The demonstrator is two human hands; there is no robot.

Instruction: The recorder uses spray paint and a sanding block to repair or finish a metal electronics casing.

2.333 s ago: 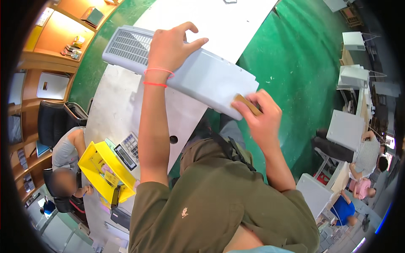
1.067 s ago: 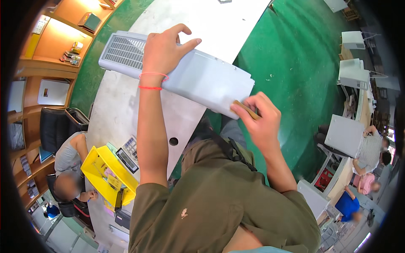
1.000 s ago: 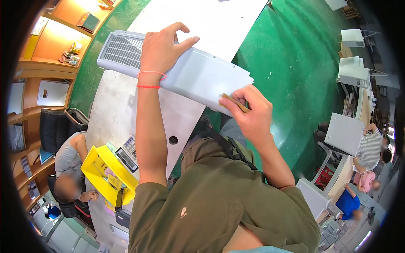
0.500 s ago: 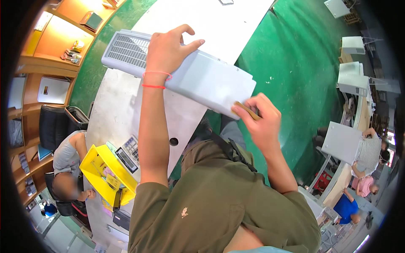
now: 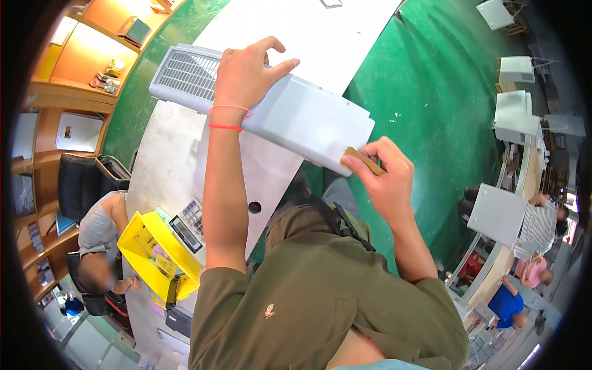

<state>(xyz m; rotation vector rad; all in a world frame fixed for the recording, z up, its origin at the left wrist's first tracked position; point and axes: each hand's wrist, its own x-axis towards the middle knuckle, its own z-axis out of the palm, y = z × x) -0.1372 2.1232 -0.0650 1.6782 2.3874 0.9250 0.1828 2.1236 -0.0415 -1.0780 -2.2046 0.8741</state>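
A long pale grey plastic cover (image 5: 308,114), with a slatted grille (image 5: 188,75) at its left end, lies slantwise over the white table, its right end jutting past the edge. My left hand (image 5: 242,77) bears on its middle, thumb and forefinger apart, the other fingers hidden at its far edge. Pinched in my right hand (image 5: 390,165) is a folded brown piece that looks like sandpaper (image 5: 364,160). It touches the near right corner of the cover.
On the white table (image 5: 166,135) stand a yellow bin (image 5: 139,250) and a calculator (image 5: 186,228). A seated person (image 5: 102,237) is at the left, beside wooden shelves (image 5: 83,55). To the right are a green floor (image 5: 425,123), more grey housings (image 5: 498,213) and other people.
My right hand and the brown piece have shifted slightly to the right along the corner. The cover has moved only a hair; my left hand stays on it.
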